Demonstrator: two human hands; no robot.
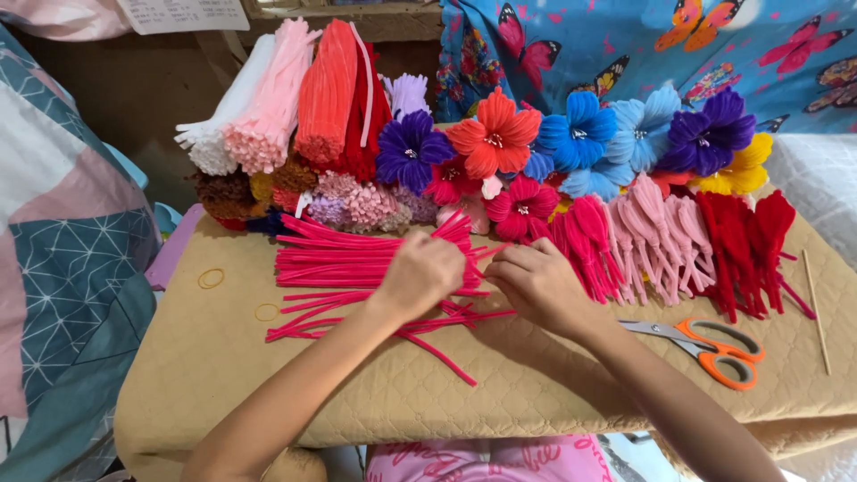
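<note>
Single head-worn view, looking steeply down, close over quilted table (223,357)

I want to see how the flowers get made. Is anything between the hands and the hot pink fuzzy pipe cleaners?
Nothing visible. The left hand and the right hand both rest directly on the loose pile of hot pink fuzzy pipe cleaners on the tan quilted board. The orange-handled scissors lie off to the side.

the hot pink pipe cleaners (357,268) under the left hand (420,277) and right hand (540,286) look fuzzy and matt, like the flowers (495,138) at twelve o'clock; the tan cushion (214,357) is quilted cloth, softly matt; at four o'clock the scissors (705,344) show shiny metal blades and glossy orange plastic handles; the thin stick (816,312) looks like bare wood
</note>
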